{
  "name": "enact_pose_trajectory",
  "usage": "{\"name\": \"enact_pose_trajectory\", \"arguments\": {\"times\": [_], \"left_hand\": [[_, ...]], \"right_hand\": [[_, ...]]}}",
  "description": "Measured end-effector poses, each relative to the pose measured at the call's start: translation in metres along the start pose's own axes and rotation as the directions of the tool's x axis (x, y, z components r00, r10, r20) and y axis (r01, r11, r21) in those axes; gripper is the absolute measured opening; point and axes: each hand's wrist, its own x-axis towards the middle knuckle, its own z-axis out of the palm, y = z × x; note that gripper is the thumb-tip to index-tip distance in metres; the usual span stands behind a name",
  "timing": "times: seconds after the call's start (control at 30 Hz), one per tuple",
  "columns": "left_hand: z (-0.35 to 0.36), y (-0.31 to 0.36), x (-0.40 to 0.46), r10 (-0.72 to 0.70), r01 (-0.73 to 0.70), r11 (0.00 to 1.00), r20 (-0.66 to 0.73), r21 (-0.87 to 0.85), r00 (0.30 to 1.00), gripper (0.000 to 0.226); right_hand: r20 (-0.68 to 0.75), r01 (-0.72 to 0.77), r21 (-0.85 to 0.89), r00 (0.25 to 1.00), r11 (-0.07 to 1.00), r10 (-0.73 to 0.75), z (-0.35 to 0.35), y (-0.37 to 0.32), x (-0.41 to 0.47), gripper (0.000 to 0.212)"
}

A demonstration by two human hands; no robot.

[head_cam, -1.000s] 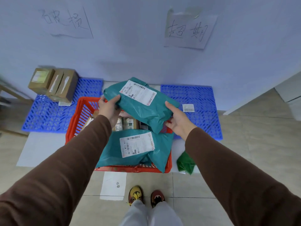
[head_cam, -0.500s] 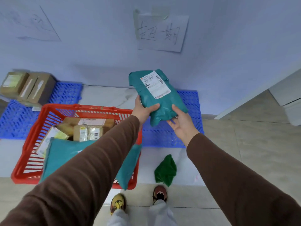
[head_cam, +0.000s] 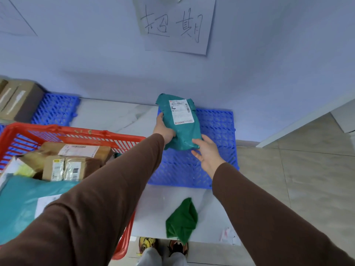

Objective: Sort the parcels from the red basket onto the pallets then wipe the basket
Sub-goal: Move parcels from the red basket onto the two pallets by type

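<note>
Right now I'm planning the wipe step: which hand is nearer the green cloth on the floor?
Right. The right hand is above the green cloth; the left hand grips the teal parcel, farther up and left.

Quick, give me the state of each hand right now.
Left hand: holding the teal parcel by its left edge, over the blue pallet.
Right hand: open, fingers touching the parcel's near end.
</note>
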Motion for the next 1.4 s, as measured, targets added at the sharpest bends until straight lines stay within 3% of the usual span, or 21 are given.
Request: {"name": "enact_pose_trajectory", "arguments": {"times": [0.07, 0.23, 0.37, 0.5, 0.6, 0.77, 1.1, 1.2, 1.4], "left_hand": [[0.0, -0.007, 0.014, -0.031, 0.031, 0.999, -0.015, 0.005, 0.999, 0.096], [-0.001, -0.059, 0.086, -0.057, 0.066, 0.995, -0.116, 0.075, 0.992, 0.101], [0.006, -0.049, 0.078, -0.021, 0.063, 0.964, -0.163, 0.26, 0.986, 0.092], [0.011, -0.06, 0.086, -0.008, 0.076, 0.913, -0.169, 0.401, 0.986, 0.087], [0.012, -0.073, 0.091, -0.047, 0.11, 0.894, -0.152, 0.435, 0.987, 0.088], [0.014, -0.072, 0.074, 0.0, 0.055, 0.923, -0.144, 0.381, 0.99, 0.091], [-0.002, -0.018, -0.041, 0.12, -0.127, 0.991, -0.164, -0.034, 0.979, 0.068], [-0.025, -0.001, -0.073, 0.133, -0.144, 0.988, -0.177, -0.051, 0.975, 0.079], [-0.08, 0.012, -0.128, 0.198, -0.227, 0.969, -0.243, -0.096, 0.949, 0.077]], "right_hand": [[-0.013, -0.005, -0.026, 1.0, 1.0, 0.004, 0.007, 0.01, 0.017, 0.032], [-0.016, -0.007, -0.013, 1.0, 1.0, 0.007, 0.024, 0.031, 0.053, 0.03], [-0.013, 0.018, 0.003, 1.0, 1.0, -0.018, 0.035, 0.046, 0.078, 0.037], [-0.022, -0.021, -0.02, 1.0, 1.0, 0.021, 0.042, 0.056, 0.098, 0.057], [0.063, -0.096, -0.058, 0.993, 0.994, 0.099, 0.039, 0.057, 0.095, 0.069], [0.114, -0.123, -0.179, 0.983, 0.976, 0.145, 0.021, 0.046, 0.068, 0.08], [0.133, 0.153, -0.223, 0.983, 0.963, -0.125, 0.033, -0.029, -0.037, 0.071], [0.175, 0.218, -0.229, 0.968, 0.949, -0.18, 0.048, -0.047, -0.07, 0.068], [0.269, 0.295, -0.26, 0.937, 0.919, -0.225, 0.084, -0.058, -0.123, 0.067]]}}
